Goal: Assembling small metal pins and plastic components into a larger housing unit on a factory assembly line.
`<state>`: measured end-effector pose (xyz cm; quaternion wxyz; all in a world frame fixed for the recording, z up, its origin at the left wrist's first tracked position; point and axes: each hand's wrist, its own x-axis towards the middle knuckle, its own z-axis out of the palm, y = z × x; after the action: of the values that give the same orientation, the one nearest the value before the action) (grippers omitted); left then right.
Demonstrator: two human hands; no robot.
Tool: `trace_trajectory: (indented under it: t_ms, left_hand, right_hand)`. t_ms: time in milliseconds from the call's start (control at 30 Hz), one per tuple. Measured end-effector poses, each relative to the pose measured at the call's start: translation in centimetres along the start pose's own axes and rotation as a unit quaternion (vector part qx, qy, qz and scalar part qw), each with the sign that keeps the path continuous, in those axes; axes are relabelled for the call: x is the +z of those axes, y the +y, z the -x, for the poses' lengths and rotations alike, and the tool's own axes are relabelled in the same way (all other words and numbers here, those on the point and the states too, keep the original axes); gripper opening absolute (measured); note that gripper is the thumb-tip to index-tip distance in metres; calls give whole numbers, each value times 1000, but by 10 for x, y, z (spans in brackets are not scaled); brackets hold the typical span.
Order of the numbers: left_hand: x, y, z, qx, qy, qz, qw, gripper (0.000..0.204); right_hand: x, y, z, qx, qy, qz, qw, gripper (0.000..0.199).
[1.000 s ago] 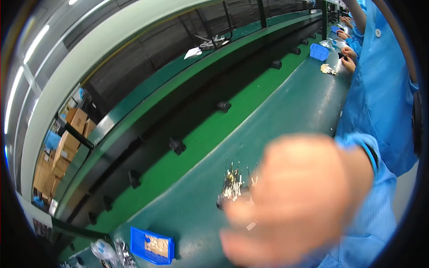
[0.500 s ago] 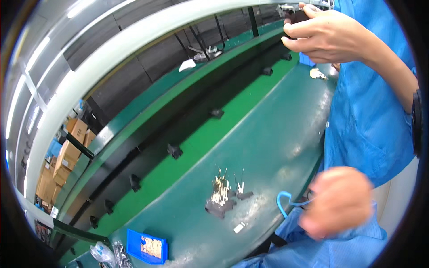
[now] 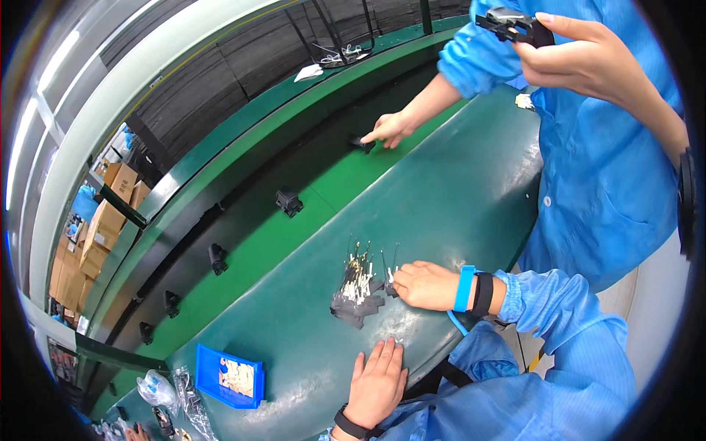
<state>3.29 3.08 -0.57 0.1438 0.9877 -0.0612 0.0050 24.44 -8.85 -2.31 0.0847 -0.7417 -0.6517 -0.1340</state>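
My right hand [image 3: 426, 285] rests on the green bench, a blue wrist strap and a black band at its wrist. Its fingertips close on a small black piece with thin wires and white ends [image 3: 391, 278], which they partly hide. Just left of it lies a bundle of similar wires with white ends [image 3: 358, 283] on black flat pieces [image 3: 358, 310]. My left hand [image 3: 379, 384], a black band at the wrist, lies flat near the bench's front edge, fingers outstretched and holding nothing.
A blue bin [image 3: 202, 375] with small pale pieces stands at lower left beside clear plastic bags [image 3: 193, 400]. Black parts [image 3: 289, 203] are spaced along the green belt. A co-worker's hand [image 3: 387, 132] touches one; their other hand [image 3: 581, 59] holds a black part. Cartons [image 3: 103, 228] stand far left.
My right hand has moved from near my body onto the bench, to the small wired piece. My left hand has come into view. The co-worker's arm now reaches over the belt.
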Motion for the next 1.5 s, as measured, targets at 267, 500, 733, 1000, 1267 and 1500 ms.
trace_trajectory:
  t_ms: [267,500,733,1000,1267,1500]
  left_hand:
    - [1,0,7,-11,61,9,998,40]
    - [1,-7,5,-10,48,68,996,42]
    - [-10,-13,0,-70,118,203,969,40]
    - [-58,19,2,-125,282,605,734,39]
    - [-105,19,22,-71,256,375,888,40]
    - [-76,13,32,-160,156,616,756,17]
  right_hand:
    - [1,-13,-6,-23,2,52,998,10]
    - [8,-8,-1,-3,20,22,1000,10]
    - [-57,-3,-16,-28,279,-15,960,25]
    - [-93,-49,-9,-83,333,-129,930,20]
    - [-117,-61,-22,-16,83,-594,800,14]
    - [-109,-69,-30,0,28,-673,740,16]
